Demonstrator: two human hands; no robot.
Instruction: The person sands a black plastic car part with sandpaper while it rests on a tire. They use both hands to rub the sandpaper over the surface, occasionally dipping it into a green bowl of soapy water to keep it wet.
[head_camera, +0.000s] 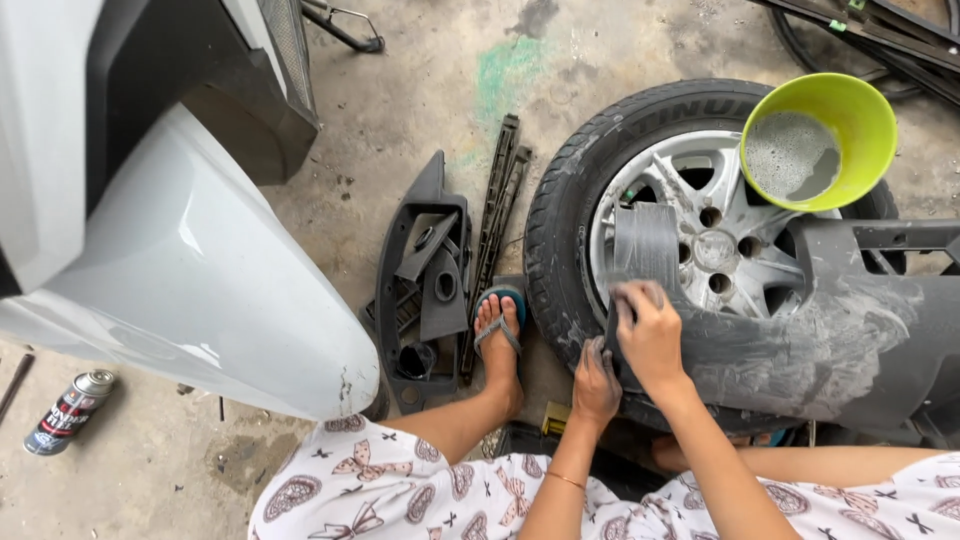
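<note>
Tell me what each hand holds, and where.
Right hand presses a small dark pad, hard to identify, on the grey bumper. Left hand steadies the bumper's lower end.

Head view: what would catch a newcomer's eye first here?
The lime-green bowl of cloudy water, resting on a wheel lying flat. Below it, the right hand presses on a wet grey bumper part, the left hand steadying its edge. A white car body panel fills the left.
</note>
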